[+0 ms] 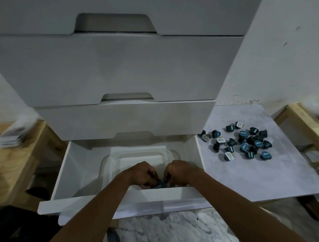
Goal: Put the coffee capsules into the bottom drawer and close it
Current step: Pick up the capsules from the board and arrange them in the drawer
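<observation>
The white bottom drawer [68, 175] stands pulled out, with a clear plastic container [138, 155] inside it. My left hand [142, 174] and my right hand [178, 173] are both down in the container near the drawer's front wall, fingers curled around dark teal coffee capsules [159, 185]. How many capsules each hand holds is hidden by the fingers and the drawer front. A loose pile of several more capsules [249, 141] lies on a grey marbled board to the right of the drawer.
Three shut white drawers [123, 67] rise above the open one. The grey board [270, 174] rests beside the cabinet. Wooden furniture [304, 127] stands at the far right and far left. The floor below is marbled white.
</observation>
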